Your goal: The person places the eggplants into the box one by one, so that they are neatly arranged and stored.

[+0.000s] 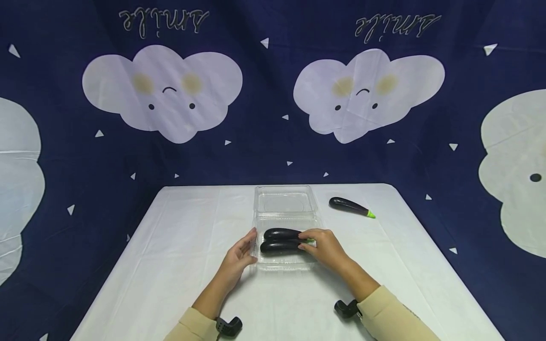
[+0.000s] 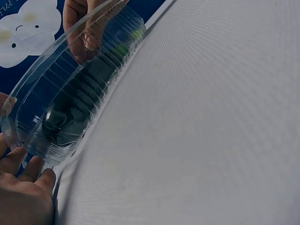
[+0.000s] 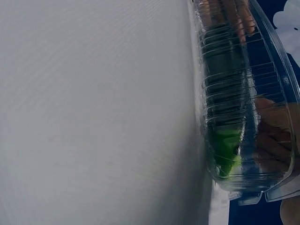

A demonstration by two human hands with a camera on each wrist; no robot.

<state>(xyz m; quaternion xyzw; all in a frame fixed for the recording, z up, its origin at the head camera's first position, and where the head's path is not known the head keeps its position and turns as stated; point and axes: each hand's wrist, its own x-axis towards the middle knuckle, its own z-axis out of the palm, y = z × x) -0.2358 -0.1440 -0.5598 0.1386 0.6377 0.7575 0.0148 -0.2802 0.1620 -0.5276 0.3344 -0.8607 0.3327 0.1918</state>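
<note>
Two dark glossy eggplants [image 1: 281,246] lie side by side in the base of a clear plastic clamshell box [image 1: 273,260]. My right hand [image 1: 326,248] reaches over the box's right side and pinches at the narrow, green-capped end of the eggplants; which one is between the fingertips is partly hidden. My left hand [image 1: 235,258] is at the box's left end, thumb and fingers spread and touching its wall and rim. Through the ribbed side in the left wrist view, an eggplant [image 2: 70,115] shows low in the box. A green cap [image 3: 226,152] shows in the right wrist view.
The box's hinged lid [image 1: 285,200] lies opened back behind the base. A third eggplant [image 1: 347,205] with a bright green tip lies at the back right of the white-covered table [image 1: 179,246]. A dark blue cloud-patterned cloth [image 1: 268,94] hangs behind.
</note>
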